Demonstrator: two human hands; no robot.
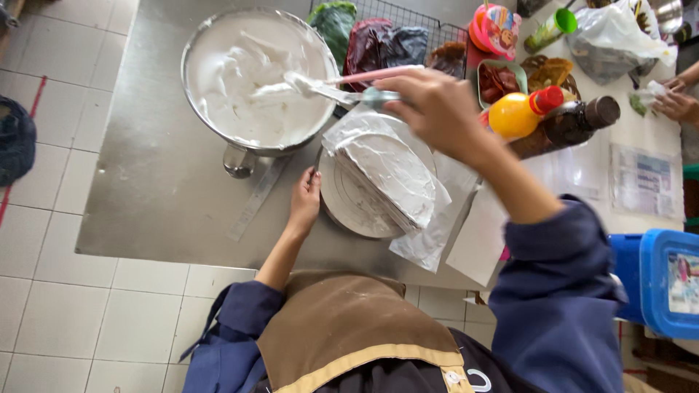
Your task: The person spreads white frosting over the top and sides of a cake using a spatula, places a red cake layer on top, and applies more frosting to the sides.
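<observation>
1. Holding a pink-handled spatula [342, 84] in my right hand [437, 109], I have my fingers closed round the far end of its handle, with the blade reaching left into the big steel bowl [191, 54] of white cream [247, 80].

2. My left hand [304, 200] rests at the left edge of the round turntable [342, 207], fingers curled loosely against its rim rather than clamped on it.

3. The cake [386, 171] sits on the turntable, just near of the bowl and under my right wrist. It is coated in white cream, and a clear plastic sheet [426, 236] lies under it and spills off to the right.

4. I judge the cream soft and sticky: it will cling to the blade and smear at the lightest touch, so it wants a light, flat stroke.

5. The cake looks tender and fragile. I would not take hold of it at all, only of the turntable's rim.

6. The spatula is light and likely greasy near the blade, so the dry handle end is the place to grip.

7. Far right stand an orange bottle with a red cap [520, 113] and a dark brown bottle [575, 124], close to my forearm. Another person's hands [673, 98] work at the far right edge.
</observation>
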